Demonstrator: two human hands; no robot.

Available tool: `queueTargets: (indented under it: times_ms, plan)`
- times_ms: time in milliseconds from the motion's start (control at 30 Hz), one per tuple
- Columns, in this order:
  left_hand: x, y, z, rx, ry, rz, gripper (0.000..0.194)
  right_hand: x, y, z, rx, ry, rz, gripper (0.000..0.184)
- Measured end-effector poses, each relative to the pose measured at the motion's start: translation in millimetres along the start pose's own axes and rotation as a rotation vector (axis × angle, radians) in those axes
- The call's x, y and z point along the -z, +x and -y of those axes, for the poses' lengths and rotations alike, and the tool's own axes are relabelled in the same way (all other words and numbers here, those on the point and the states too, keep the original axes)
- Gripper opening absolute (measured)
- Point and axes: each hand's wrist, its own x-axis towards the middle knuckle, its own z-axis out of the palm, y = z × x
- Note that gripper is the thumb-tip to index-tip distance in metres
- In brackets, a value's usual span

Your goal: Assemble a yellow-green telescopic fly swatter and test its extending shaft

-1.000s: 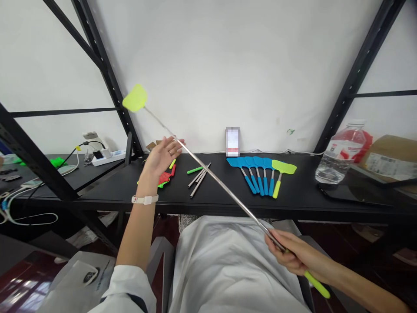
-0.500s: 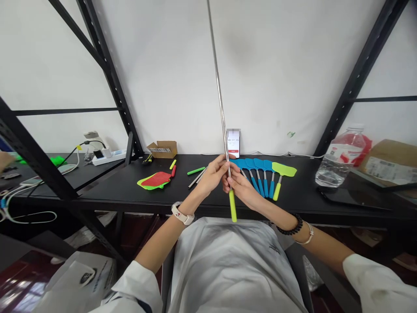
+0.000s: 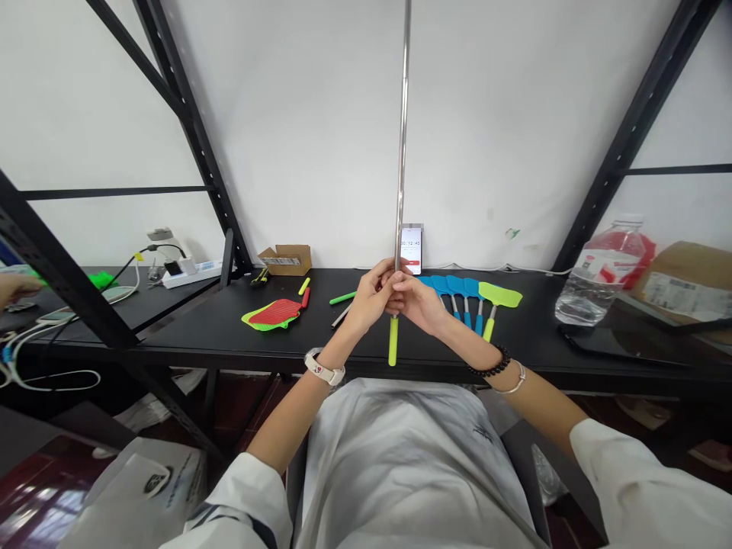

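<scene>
Swatter shaft (image 3: 402, 152) upright in both hands

We hold the steel shaft with left hand (image 3: 374, 297) and right hand (image 3: 419, 303) closed around it and touching each other, above the table (image 3: 229, 335). Its long axis stands near vertical, running past the white wall (image 3: 320, 137) and out of the frame's top, with open air beside it. The lime grip (image 3: 393, 341) points down below our hands, reaching the table's front edge in view; blue swatters (image 3: 457, 293) lie just right.

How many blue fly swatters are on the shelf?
4 are visible: blue plastic fly swatters lying side by side on the black shelf, right of the person's right hand, which with the left hand grips a long steel rod. More may be hidden behind that right hand.
</scene>
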Motion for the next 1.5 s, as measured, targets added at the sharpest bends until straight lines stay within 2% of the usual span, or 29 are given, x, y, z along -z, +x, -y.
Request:
queueTargets:
  times_ms: [100,200,333,500,567,733,867,1000,1267,1400,1500]
  plan:
    - [-0.2,0,3,-0.061,-0.024,-0.04,0.036,-2,6,3,-0.008,-0.038,-0.027,0.014]
    - [0.8,2,7,-0.113,-0.021,-0.059,0.036,-2,13,3,0.049,-0.137,-0.109,0.02]
    - [4.2,12,11,-0.102,-0.009,-0.003,0.033,2,24,0,0.139,-0.214,-0.188,0.028]
    - [-2.0,30,11,-0.055,-0.118,0.058,0.028,11,32,-3,0.166,-0.145,-0.209,0.039]
    - [-8.1,33,11,-0.027,-0.126,0.011,0.024,15,34,-4,0.166,-0.131,-0.224,0.039]
    - [-20.0,35,19,-0.004,-0.074,-0.157,0.023,18,37,-9,0.143,-0.107,-0.368,0.028]
    - [-21.0,34,29,-0.035,-0.039,-0.251,0.016,15,40,-15,0.129,-0.124,-0.373,0.026]
    - [-19.9,32,36,-0.049,-0.019,-0.292,0.014,14,41,-21,0.154,-0.163,-0.406,0.025]
    - [-19.9,27,40,-0.13,-0.02,-0.308,0.01,10,36,-22,0.152,-0.182,-0.396,0.026]
    - [-16.8,25,41,-0.106,-0.042,-0.287,0.012,10,37,-22,0.157,-0.172,-0.366,0.027]
    - [-17.2,14,47,-0.035,-0.116,-0.269,0.024,13,36,-21,0.151,-0.137,-0.33,0.035]
